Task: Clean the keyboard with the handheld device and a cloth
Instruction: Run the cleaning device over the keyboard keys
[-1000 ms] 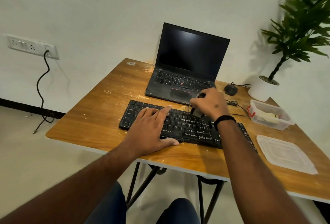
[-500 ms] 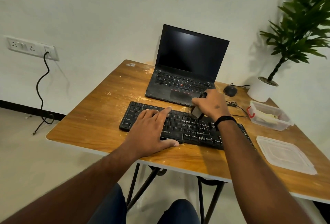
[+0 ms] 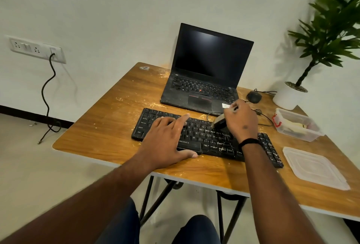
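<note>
A black keyboard (image 3: 212, 136) with pale dust on its right-hand keys lies across the middle of the wooden table (image 3: 109, 127). My left hand (image 3: 167, 140) lies flat on the keyboard's left half, fingers straight, thumb at the front edge. My right hand (image 3: 240, 120) grips a small handheld device (image 3: 219, 122), whose pale nozzle end touches the upper middle keys. Most of the device is hidden under my fingers. No cloth is visible.
An open black laptop (image 3: 204, 88) stands behind the keyboard. A mouse (image 3: 253, 96) and its cable lie to the right of it. A clear plastic box (image 3: 298, 125), its lid (image 3: 313, 167) and a potted plant (image 3: 292, 93) occupy the right side. Crumbs dot the table.
My right hand has shifted the device slightly along the upper key rows. My left hand has stayed in place on the keyboard.
</note>
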